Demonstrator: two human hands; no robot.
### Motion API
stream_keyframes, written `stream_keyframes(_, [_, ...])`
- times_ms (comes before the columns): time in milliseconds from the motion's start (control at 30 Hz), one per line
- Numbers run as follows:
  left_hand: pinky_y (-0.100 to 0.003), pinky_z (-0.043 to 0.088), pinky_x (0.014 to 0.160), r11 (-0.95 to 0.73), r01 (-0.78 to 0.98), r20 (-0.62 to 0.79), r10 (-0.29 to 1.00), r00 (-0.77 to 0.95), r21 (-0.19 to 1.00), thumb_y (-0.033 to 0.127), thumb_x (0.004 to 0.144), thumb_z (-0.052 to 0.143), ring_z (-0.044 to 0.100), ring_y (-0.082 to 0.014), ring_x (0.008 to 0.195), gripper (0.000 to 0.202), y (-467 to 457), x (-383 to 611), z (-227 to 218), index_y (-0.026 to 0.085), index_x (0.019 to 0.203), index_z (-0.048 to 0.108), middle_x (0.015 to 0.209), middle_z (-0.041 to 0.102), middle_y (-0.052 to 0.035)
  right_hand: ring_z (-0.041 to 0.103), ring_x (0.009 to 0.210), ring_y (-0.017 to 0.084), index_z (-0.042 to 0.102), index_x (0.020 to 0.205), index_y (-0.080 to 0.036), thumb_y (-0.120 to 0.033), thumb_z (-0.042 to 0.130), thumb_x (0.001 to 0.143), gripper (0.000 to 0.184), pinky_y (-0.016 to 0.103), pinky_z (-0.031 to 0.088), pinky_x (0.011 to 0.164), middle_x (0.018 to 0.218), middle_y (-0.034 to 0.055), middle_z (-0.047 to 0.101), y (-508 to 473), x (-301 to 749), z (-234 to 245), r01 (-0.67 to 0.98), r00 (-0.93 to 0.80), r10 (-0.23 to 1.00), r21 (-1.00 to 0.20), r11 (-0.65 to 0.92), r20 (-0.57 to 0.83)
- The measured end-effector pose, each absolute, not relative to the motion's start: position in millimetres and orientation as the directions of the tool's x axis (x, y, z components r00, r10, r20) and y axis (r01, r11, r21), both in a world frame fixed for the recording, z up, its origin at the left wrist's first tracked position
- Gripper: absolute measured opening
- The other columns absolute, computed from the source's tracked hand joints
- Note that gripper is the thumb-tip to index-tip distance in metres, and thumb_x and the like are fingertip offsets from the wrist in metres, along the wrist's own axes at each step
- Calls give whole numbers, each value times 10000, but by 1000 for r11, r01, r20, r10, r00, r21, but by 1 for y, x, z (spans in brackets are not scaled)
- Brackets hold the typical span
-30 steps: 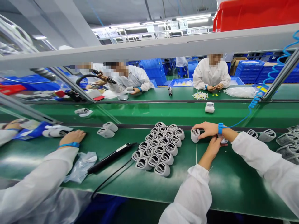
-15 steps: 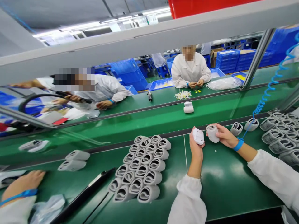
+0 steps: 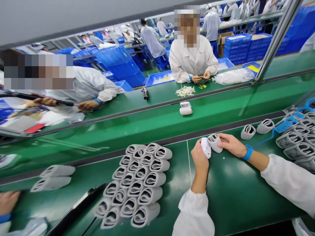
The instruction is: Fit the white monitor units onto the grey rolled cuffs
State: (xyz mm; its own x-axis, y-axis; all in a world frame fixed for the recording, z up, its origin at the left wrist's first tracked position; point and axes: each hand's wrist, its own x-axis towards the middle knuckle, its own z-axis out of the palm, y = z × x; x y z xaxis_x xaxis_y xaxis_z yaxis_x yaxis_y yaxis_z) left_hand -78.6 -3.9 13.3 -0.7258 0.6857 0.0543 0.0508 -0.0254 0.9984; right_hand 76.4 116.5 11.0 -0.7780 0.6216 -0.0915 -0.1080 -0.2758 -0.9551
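Fingers (image 3: 223,138) on grey roll (image 3: 214,143)

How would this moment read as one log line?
left hand: holds white piece | right hand: holds rolled grey band | nearby: grouped grey rolls on green bench

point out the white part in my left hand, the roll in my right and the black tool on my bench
White part (image 3: 206,148): head view, on its exposed side
Roll (image 3: 215,145): head view, on its outer wall
Black tool (image 3: 75,210): head view, around mid-shaft
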Motion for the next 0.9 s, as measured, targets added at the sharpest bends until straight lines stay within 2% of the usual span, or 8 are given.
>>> stream_keyframes(133, [-374,570,845,21,175,104,730,-675,984,679,1107,335,771,-299,941,732,-6,-78,11,159,1155,848,1048,847,-139,740,1258,334,814,1299,-266,-460,988,803,561,477,584,1115,1320,93,808,117,76,8,-112,-768,633,-954,-279,-95])
stream_keyframes(300, [-401,583,954,21,259,156,751,-642,966,673,1124,289,785,-319,1111,756,-8,-77,10,159,1283,819,1201,843,-155,768,1192,298,793,1317,-205,-412,981,825,565,451,612,1068,1296,116,817,118,76,8,-154,-780,624,-954,-257,-42])
stream_keyframes(500, [-398,575,1000,-4,367,252,732,-633,930,596,1149,288,776,-316,1202,692,-11,-73,7,167,1397,771,1315,820,-160,786,1112,268,777,1277,-199,-363,981,829,519,407,645,992,1234,102,822,115,78,10,-133,-784,618,-959,-249,-52])
stream_keyframes(600, [-380,576,958,-5,398,276,728,-628,918,596,1155,260,782,-302,1157,693,-12,-71,7,183,1412,755,1300,821,-151,792,1085,256,750,1265,-201,-360,989,818,531,394,651,972,1219,93,813,111,78,10,-126,-772,632,-960,-249,-62])
stream_keyframes(767, [-372,555,862,33,391,247,725,-643,920,648,1155,219,782,-292,977,740,-13,-65,8,191,1402,747,1174,839,-146,793,1097,266,722,1245,-198,-379,984,815,534,404,650,987,1231,102,799,102,75,11,-109,-732,679,-976,-190,-51])
stream_keyframes(900, [-375,536,854,39,380,248,696,-674,924,689,1145,203,773,-304,972,762,-12,-60,6,209,1342,760,1100,840,-132,792,1129,292,726,1271,-205,-379,977,812,551,449,636,1046,1234,106,802,95,72,12,-100,-701,712,-984,-148,-36])
